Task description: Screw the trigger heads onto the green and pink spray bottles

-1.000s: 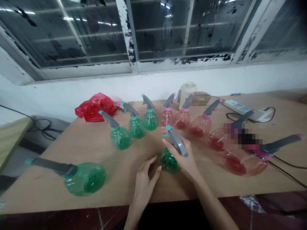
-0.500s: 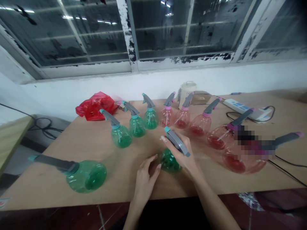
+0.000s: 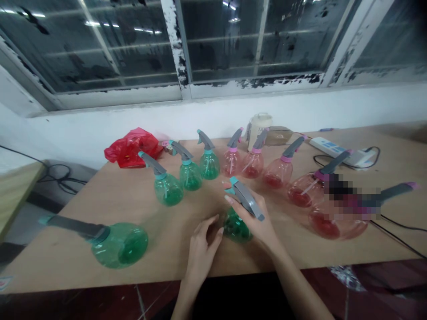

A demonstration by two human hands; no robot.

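Note:
A green spray bottle (image 3: 236, 226) with a grey and turquoise trigger head stands at the near middle of the table. My right hand (image 3: 258, 218) is wrapped round its neck just under the head and covers much of its upper body. Just left of the bottle, my left hand (image 3: 204, 246) rests low at the table, holding nothing, its fingers curved and its thumb apart from them. Further back are more green spray bottles (image 3: 168, 191) and, to the right, several pink spray bottles (image 3: 278, 173). Another green spray bottle (image 3: 116, 246) is at the near left.
A red plastic bag (image 3: 135, 146) lies at the back left. By the wall are a cream container (image 3: 260, 126) and a brown box (image 3: 279, 136). A white power strip (image 3: 333, 149) with black cables lies at the right. The wooden table's (image 3: 167, 266) front edge runs just before me.
My right hand's fingers have shifted slightly at the spray head, and more of its turquoise trigger shows. My left hand stays in place.

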